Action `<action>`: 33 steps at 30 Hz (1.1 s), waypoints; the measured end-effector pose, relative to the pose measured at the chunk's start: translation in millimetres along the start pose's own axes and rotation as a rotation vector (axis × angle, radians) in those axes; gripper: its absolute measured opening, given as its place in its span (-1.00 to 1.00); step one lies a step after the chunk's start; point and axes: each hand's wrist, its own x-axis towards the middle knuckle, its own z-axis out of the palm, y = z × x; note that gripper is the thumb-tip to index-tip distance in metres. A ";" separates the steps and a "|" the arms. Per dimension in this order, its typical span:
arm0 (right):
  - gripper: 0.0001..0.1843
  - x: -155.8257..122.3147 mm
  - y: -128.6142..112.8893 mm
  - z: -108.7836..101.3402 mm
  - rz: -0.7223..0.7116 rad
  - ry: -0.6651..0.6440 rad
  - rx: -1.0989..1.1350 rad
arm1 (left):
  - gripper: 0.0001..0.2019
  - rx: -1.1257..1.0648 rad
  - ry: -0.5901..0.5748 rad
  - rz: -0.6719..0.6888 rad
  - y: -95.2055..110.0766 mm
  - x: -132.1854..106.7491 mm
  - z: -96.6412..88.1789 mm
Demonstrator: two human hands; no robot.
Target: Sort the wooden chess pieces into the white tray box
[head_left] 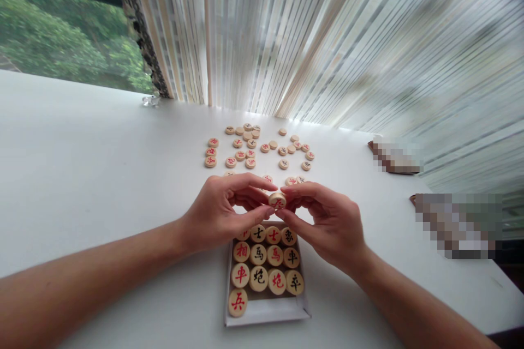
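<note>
Fingers are hiding a good part of the scene: the left hand and right hand are meeting over the top of a white tray, so the tray's far rim and its topmost row of discs are lying partly under them. Two flat things at the right edge of the white table are showing only as blurred blocks, and what they are cannot be told. A small clear object by the window is too tiny to make out.

Writing is showing on the wooden chess discs sitting in the tray, each bearing one Chinese character in red or black; those in the near rows are reading as 相, 马, 车, 炮, 卒 and, alone at the near left corner, a red 兵. The loose discs scattered farther away on the table are carrying red or black marks too small to read.

Both hands are pinching a single round piece between thumbs and fingertips, the left from its left side and the right from its right side, holding it just above the tray's far end. Its face is turning toward the camera with a red mark on it, though fingertips are covering its edges. The remaining fingers of each hand are curling loosely inward, touching nothing else. Striped curtains are hanging behind the table.
</note>
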 end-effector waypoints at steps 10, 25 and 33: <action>-0.70 0.4 -0.1 -2.1 -0.084 -0.015 -0.104 | -0.71 -0.019 -0.021 -0.018 -0.6 -0.7 -1.3; -0.78 3.0 -0.9 -4.0 0.054 -0.016 -0.012 | -0.77 -0.020 -0.026 -0.014 -0.6 0.0 -2.0; -0.89 7.3 -10.1 -4.4 0.047 -0.055 -0.053 | -0.86 0.024 -0.033 -0.009 1.1 0.5 -3.5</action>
